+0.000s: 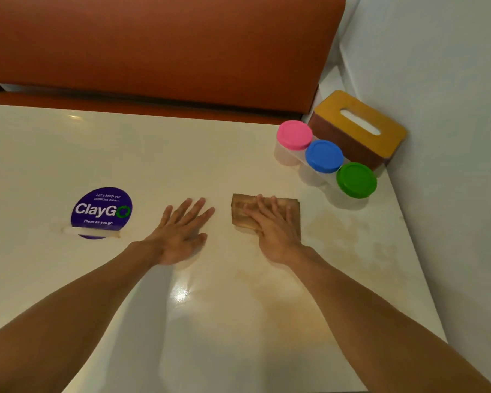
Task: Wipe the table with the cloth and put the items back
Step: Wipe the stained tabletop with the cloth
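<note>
Head camera looks down at 2 hands on a pale counter [182, 154]. The right hand [275, 234] lies flat on top of 1 folded brown cloth [239, 215], with straight fingers pressing it down, not curled round it. The left hand [182, 234] lies flat on the bare counter just beside the cloth, on its left, with fingers spread, and it holds nothing. Light brown marks [338, 231] show on the counter to the right of the cloth. In the far right corner stand 3 clear jars in a row, with 1 pink lid [294, 134], 1 blue lid [324, 156] and 1 green lid [356, 180]. Behind them sits 1 tissue box [360, 129]. 1 round purple sticker [101, 211] is on the left.
</note>
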